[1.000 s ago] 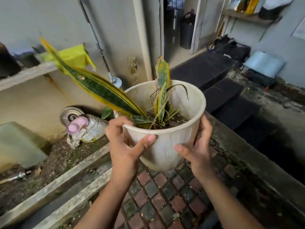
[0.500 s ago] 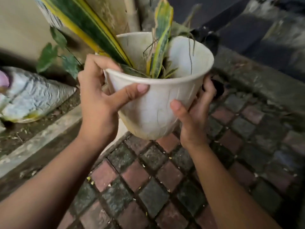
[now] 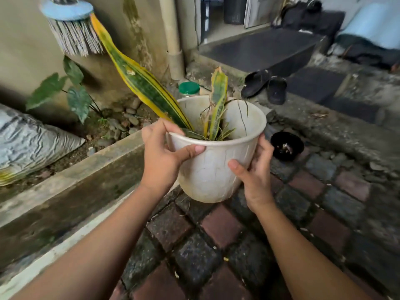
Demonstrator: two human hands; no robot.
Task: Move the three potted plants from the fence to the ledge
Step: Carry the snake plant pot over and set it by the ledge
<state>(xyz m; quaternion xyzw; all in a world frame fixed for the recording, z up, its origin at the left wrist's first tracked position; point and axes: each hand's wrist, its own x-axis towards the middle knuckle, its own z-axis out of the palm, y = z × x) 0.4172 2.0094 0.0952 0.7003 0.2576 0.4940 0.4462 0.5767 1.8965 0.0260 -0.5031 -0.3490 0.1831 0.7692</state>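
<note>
Snake plant pot in transit, held over the brick paving beside the concrete ledge.

Left hand point(image 3: 161, 155) and right hand point(image 3: 254, 172) clasp the white pot point(image 3: 213, 169) by rim and wall; next, likely swing left and set it upright on the ledge point(image 3: 93, 163).

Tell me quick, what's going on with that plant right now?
Left hand and right hand both clasp the white pot, held above the paving. Long striped leaf leaning left. Black bowl on ground just right.
</note>
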